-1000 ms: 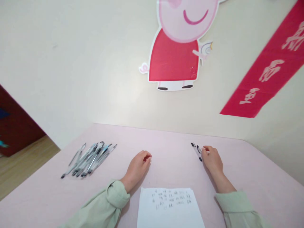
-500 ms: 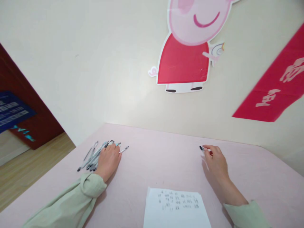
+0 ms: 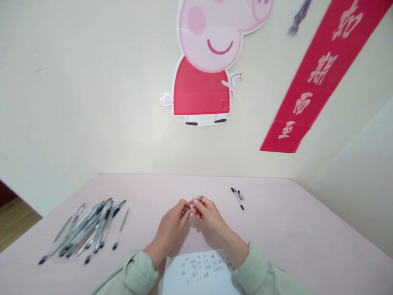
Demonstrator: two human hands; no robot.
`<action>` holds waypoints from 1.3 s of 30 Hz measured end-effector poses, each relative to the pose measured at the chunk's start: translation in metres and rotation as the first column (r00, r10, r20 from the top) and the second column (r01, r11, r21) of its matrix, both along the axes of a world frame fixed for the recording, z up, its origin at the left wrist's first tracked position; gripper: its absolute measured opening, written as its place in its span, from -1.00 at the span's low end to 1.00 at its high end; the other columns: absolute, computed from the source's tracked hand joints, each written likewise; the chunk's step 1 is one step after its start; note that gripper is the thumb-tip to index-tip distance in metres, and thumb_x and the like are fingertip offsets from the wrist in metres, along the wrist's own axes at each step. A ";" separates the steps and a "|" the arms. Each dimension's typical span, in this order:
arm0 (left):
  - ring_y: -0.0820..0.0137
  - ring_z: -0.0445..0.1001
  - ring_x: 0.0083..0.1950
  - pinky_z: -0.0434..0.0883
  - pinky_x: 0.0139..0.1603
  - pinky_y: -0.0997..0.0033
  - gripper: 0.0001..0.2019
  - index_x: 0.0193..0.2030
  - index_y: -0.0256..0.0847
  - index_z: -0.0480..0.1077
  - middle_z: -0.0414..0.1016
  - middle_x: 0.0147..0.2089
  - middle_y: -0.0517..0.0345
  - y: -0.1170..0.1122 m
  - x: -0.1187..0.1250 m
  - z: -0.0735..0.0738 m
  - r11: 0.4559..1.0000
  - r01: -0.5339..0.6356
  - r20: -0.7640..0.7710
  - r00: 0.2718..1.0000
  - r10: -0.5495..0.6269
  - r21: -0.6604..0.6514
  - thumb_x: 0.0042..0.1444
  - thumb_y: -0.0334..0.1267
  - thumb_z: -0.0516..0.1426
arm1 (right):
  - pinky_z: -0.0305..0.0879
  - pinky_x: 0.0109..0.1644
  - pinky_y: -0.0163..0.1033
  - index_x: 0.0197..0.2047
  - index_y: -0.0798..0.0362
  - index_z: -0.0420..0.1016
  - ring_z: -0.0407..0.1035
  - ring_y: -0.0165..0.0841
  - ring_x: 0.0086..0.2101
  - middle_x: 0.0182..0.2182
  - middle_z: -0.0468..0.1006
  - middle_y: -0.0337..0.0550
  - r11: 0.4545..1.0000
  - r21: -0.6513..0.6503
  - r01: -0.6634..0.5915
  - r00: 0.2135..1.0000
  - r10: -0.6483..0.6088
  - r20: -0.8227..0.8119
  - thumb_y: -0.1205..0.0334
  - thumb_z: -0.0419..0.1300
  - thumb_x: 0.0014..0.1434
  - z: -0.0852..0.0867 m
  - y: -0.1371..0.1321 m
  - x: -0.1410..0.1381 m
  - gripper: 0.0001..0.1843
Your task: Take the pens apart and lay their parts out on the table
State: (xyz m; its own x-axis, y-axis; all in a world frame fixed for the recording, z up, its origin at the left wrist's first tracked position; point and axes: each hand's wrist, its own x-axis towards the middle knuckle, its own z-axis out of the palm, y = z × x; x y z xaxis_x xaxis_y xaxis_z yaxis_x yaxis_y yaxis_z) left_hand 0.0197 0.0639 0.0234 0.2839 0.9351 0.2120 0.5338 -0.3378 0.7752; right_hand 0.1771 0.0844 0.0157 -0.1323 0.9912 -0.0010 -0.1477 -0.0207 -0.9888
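Over the middle of the pink table (image 3: 276,229), just beyond a sheet of paper (image 3: 199,272) covered in small handwritten marks, the person's left hand (image 3: 172,223) and right hand (image 3: 210,213) are meeting fingertip to fingertip. Both are closing on one slim pen (image 3: 193,206), which is lying slantwise between them, its dark end poking up past the right fingers. Whether the pen is capped is too small to tell. The hands are hovering slightly clear of the tabletop, and the light green sleeves are running back toward the lower edge on either side of the paper.

Well apart to the left, a loose heap of pens (image 3: 89,229) is lying fanned out on the table, most pointing the same slanted way. To the right of the hands, near but not touching, a lone pen (image 3: 238,198) is resting with a small dark piece beside it. On the wall behind, a pink pig cutout (image 3: 202,61) and a red banner (image 3: 310,78) with pale characters are hanging.
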 end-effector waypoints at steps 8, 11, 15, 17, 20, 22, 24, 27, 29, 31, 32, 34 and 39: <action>0.36 0.37 -0.38 0.26 -0.32 0.41 -0.82 -0.24 -0.16 0.35 0.42 -0.41 0.21 0.014 -0.016 -0.022 0.998 -0.032 -0.048 0.998 0.030 -0.055 0.17 -0.12 0.03 | 0.10 -0.54 -0.39 -0.36 0.09 0.54 0.21 -0.53 -0.60 -0.57 0.43 -0.28 0.950 -0.203 0.239 0.897 -0.296 -0.329 -0.02 0.41 -0.12 -0.022 0.015 0.037 -0.63; 0.38 0.35 -0.38 0.25 -0.32 0.42 -0.84 -0.21 -0.15 0.33 0.40 -0.38 0.23 0.014 -0.013 -0.024 0.999 -0.014 -0.058 0.998 0.012 -0.034 0.15 -0.14 0.05 | 0.11 -0.53 -0.41 -0.34 0.10 0.55 0.22 -0.54 -0.60 -0.56 0.44 -0.28 0.962 -0.184 0.204 0.917 -0.253 -0.308 -0.03 0.40 -0.09 -0.023 0.012 0.031 -0.62; 0.38 0.30 -0.38 0.22 -0.31 0.41 -0.78 -0.38 -0.14 0.26 0.33 -0.40 0.22 0.016 -0.011 -0.029 0.999 0.010 -0.133 0.991 -0.005 0.039 0.23 -0.13 -0.04 | 0.11 -0.54 -0.40 -0.32 0.11 0.55 0.23 -0.55 -0.61 -0.55 0.46 -0.28 0.972 -0.167 0.163 0.943 -0.203 -0.263 -0.06 0.39 -0.07 -0.022 0.009 0.022 -0.60; 0.37 0.31 -0.35 0.23 -0.28 0.40 -0.73 -0.40 -0.14 0.23 0.32 -0.38 0.21 0.017 -0.012 -0.031 0.998 0.033 -0.159 0.987 -0.022 0.062 0.27 -0.12 -0.09 | 0.09 -0.55 -0.40 -0.33 0.11 0.54 0.22 -0.55 -0.61 -0.56 0.46 -0.27 0.972 -0.172 0.161 0.945 -0.202 -0.258 -0.08 0.39 -0.09 -0.022 0.009 0.021 -0.58; 0.36 0.33 -0.32 0.24 -0.25 0.40 -0.71 -0.38 -0.13 0.23 0.34 -0.36 0.20 0.017 -0.013 -0.031 0.995 0.057 -0.209 0.977 -0.039 0.078 0.30 -0.10 -0.13 | 0.09 -0.55 -0.41 -0.35 0.12 0.53 0.22 -0.55 -0.61 -0.57 0.46 -0.28 0.970 -0.187 0.155 0.941 -0.203 -0.270 -0.08 0.41 -0.11 -0.021 0.009 0.022 -0.57; 0.35 0.35 -0.32 0.24 -0.26 0.40 -0.70 -0.37 -0.13 0.25 0.37 -0.35 0.19 0.016 -0.013 -0.029 0.994 0.063 -0.265 0.963 -0.037 0.091 0.31 -0.09 -0.14 | 0.11 -0.54 -0.40 -0.36 0.13 0.53 0.22 -0.54 -0.61 -0.57 0.46 -0.27 0.970 -0.192 0.147 0.941 -0.197 -0.276 -0.06 0.41 -0.10 -0.021 0.010 0.024 -0.59; 0.35 0.37 -0.31 0.24 -0.26 0.40 -0.70 -0.35 -0.13 0.27 0.40 -0.33 0.18 0.014 -0.012 -0.025 0.991 0.073 -0.334 0.942 -0.032 0.110 0.32 -0.10 -0.14 | 0.11 -0.53 -0.40 -0.37 0.13 0.53 0.23 -0.54 -0.61 -0.58 0.46 -0.27 0.971 -0.195 0.140 0.943 -0.191 -0.274 -0.05 0.40 -0.09 -0.021 0.010 0.024 -0.60; 0.33 0.40 -0.29 0.23 -0.28 0.40 -0.70 -0.32 -0.14 0.31 0.44 -0.31 0.15 0.011 -0.010 -0.020 0.986 0.078 -0.441 0.897 -0.007 0.144 0.32 -0.13 -0.13 | 0.11 -0.53 -0.39 -0.37 0.13 0.53 0.22 -0.54 -0.61 -0.58 0.46 -0.27 0.973 -0.192 0.126 0.947 -0.176 -0.270 -0.06 0.40 -0.08 -0.022 0.010 0.025 -0.60; 0.32 0.43 -0.28 0.22 -0.29 0.41 -0.72 -0.31 -0.14 0.33 0.47 -0.30 0.13 0.009 -0.009 -0.017 0.987 0.064 -0.498 0.867 0.019 0.150 0.32 -0.14 -0.12 | 0.12 -0.52 -0.40 -0.37 0.13 0.53 0.23 -0.55 -0.61 -0.57 0.46 -0.27 0.975 -0.189 0.118 0.948 -0.168 -0.270 -0.07 0.40 -0.09 -0.022 0.010 0.025 -0.59; 0.32 0.45 -0.28 0.21 -0.31 0.42 -0.72 -0.29 -0.13 0.33 0.50 -0.29 0.13 0.007 -0.008 -0.014 0.990 0.047 -0.535 0.844 0.033 0.135 0.33 -0.15 -0.12 | 0.13 -0.52 -0.40 -0.38 0.13 0.53 0.24 -0.54 -0.61 -0.57 0.46 -0.27 0.975 -0.194 0.112 0.948 -0.163 -0.274 -0.07 0.41 -0.11 -0.023 0.011 0.026 -0.58; 0.32 0.46 -0.28 0.21 -0.32 0.42 -0.72 -0.29 -0.13 0.33 0.52 -0.29 0.13 0.007 -0.008 -0.013 0.991 0.042 -0.547 0.837 0.033 0.124 0.33 -0.14 -0.12 | 0.14 -0.52 -0.40 -0.38 0.13 0.53 0.24 -0.54 -0.61 -0.57 0.46 -0.27 0.975 -0.195 0.108 0.947 -0.160 -0.277 -0.06 0.42 -0.11 -0.023 0.011 0.026 -0.58; 0.32 0.48 -0.28 0.21 -0.32 0.42 -0.71 -0.28 -0.12 0.32 0.54 -0.28 0.13 0.006 -0.008 -0.012 0.994 0.034 -0.558 0.829 0.030 0.102 0.34 -0.13 -0.13 | 0.14 -0.52 -0.40 -0.37 0.12 0.54 0.24 -0.54 -0.60 -0.57 0.46 -0.27 0.976 -0.195 0.096 0.947 -0.150 -0.285 -0.06 0.42 -0.10 -0.023 0.011 0.026 -0.59; 0.31 0.50 -0.28 0.20 -0.32 0.42 -0.69 -0.28 -0.11 0.31 0.56 -0.29 0.14 0.006 -0.009 -0.013 0.998 0.031 -0.546 0.838 0.009 0.063 0.35 -0.10 -0.17 | 0.15 -0.52 -0.39 -0.38 0.13 0.54 0.25 -0.53 -0.60 -0.57 0.46 -0.26 0.976 -0.204 0.075 0.946 -0.134 -0.296 -0.05 0.42 -0.09 -0.023 0.011 0.028 -0.60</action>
State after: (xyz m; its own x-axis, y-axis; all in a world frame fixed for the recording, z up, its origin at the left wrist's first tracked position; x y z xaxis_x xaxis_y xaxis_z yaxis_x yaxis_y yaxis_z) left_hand 0.0107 0.0695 0.0105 0.3824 0.9204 0.0814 0.8593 -0.3866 0.3348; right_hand 0.2048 0.0953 -0.0069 -0.0513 0.9851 -0.1641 -0.4541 -0.1694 -0.8747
